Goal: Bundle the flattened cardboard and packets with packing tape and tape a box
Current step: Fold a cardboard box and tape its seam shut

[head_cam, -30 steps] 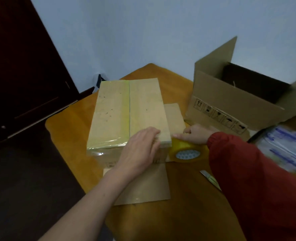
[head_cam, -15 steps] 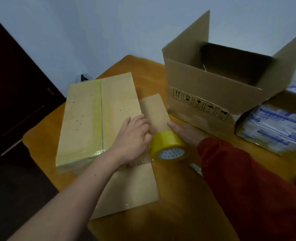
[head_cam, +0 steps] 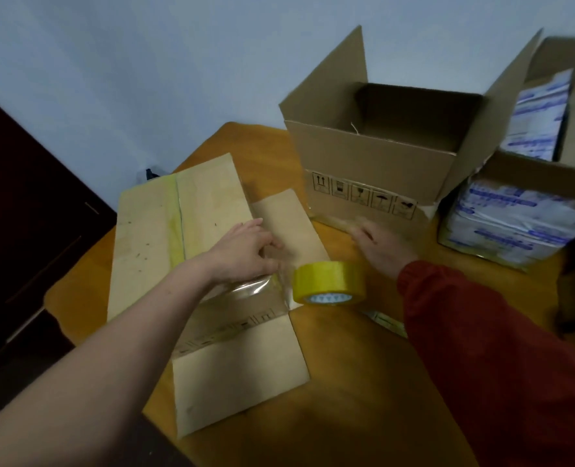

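So my left hand (head_cam: 245,252) is lying palm down on the near right corner of the flattened cardboard bundle (head_cam: 178,227), fingers loose and pressing on top, not gripping anything. There's shiny tape stuck over that corner, plus a yellowish strip running down the middle of the top. The bundle sits on the orange wooden worktop (head_cam: 353,392) with a flat cardboard sheet (head_cam: 239,372) poking out from under it toward me and to the right. The yellow packing tape roll (head_cam: 330,281) is standing on its edge just beside that corner, between my hands, nobody touching it. My right hand (head_cam: 380,246), red sleeve (head_cam: 481,358), is a bit blurry, but the fingers look relaxed and empty, right by the bottom of the open cardboard box (head_cam: 373,170), flaps up. The blue and white packets (head_cam: 515,217) are stacked to its right.
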